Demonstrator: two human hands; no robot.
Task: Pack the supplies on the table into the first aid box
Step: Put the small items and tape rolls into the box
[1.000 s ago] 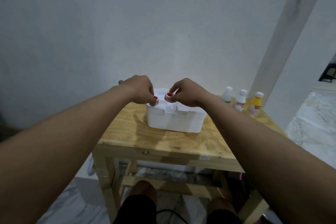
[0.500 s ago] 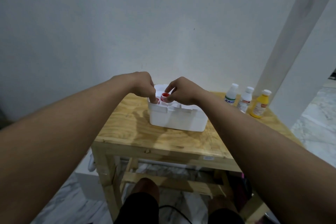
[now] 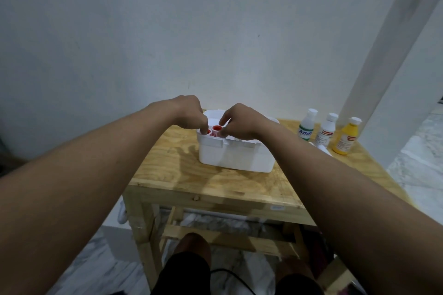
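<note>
Both hands are at the left end of an open white plastic first aid box (image 3: 235, 155) on a pale wooden table (image 3: 182, 175). The left hand (image 3: 189, 112) pinches one small red-capped container (image 3: 208, 131), and the right hand (image 3: 239, 122) pinches a second red-capped container (image 3: 216, 127) just beside it (both upright). Three white-capped plastic bottles (image 3: 326, 130) stand at the far right, nearer the right hand.

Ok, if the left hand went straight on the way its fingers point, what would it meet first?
The left hand points down into the first aid box; the red-topped supply it pinches would likely meet the hidden box floor first.
</note>
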